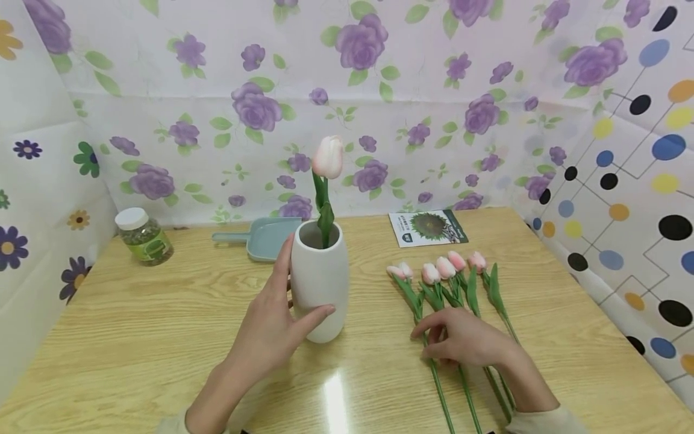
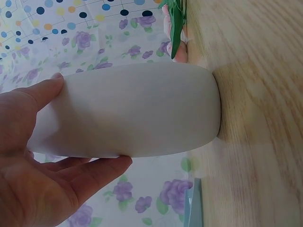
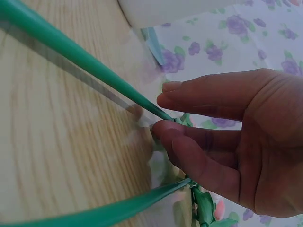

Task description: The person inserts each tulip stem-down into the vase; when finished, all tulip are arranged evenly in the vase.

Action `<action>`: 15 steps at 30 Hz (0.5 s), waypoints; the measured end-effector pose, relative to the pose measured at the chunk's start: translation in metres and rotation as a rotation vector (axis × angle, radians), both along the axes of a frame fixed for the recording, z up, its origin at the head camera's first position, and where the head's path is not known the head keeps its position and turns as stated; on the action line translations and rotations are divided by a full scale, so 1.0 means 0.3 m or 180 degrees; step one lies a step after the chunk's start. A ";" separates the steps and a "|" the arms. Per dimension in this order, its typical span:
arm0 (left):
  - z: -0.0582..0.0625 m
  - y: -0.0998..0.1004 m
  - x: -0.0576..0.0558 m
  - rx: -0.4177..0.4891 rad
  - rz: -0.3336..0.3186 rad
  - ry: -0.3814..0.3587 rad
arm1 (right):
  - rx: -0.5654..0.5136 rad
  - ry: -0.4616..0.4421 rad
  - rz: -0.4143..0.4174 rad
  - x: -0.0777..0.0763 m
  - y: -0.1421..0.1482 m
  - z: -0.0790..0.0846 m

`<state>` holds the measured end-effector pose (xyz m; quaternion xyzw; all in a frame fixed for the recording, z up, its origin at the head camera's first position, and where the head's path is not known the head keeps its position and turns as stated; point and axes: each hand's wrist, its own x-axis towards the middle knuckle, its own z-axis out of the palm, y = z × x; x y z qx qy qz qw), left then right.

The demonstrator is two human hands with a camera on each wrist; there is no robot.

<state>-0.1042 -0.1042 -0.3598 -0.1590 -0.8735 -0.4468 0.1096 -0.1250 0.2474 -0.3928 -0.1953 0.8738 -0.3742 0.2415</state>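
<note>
Head: we've left hand (image 1: 273, 325) gripping white vase (image 1: 320, 289), one tulip (image 1: 328, 158) inside, midway between counter's (image 1: 162, 325) side edges; loose tulips (image 1: 446, 268) nearer right edge.
Left wrist: thumb (image 2: 45, 93), fingers (image 2: 97, 177) flank white vase.
Right wrist: right hand (image 3: 255, 142), fingers parted by stem (image 3: 94, 66); contact unclear to us.

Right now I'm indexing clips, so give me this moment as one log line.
left hand: holds white vase upright | right hand: at tulip stems on table | inside vase: single tulip
</note>
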 end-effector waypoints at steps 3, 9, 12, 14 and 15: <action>0.000 -0.001 -0.001 0.0004 -0.0007 0.0021 | 0.0018 0.0020 0.0014 0.001 -0.007 -0.003; -0.001 -0.003 0.000 -0.0017 0.0007 0.0049 | 0.0056 0.0076 0.0025 0.001 -0.012 -0.004; -0.003 -0.003 -0.001 -0.0009 0.0005 0.0053 | 0.0115 0.0149 0.0007 0.001 -0.013 -0.006; -0.004 -0.002 -0.002 -0.0008 0.0006 0.0058 | 0.0155 0.0228 -0.0008 0.001 -0.013 -0.007; -0.004 -0.002 -0.003 -0.0007 0.0007 0.0058 | 0.0180 0.0269 -0.0025 0.001 -0.013 -0.008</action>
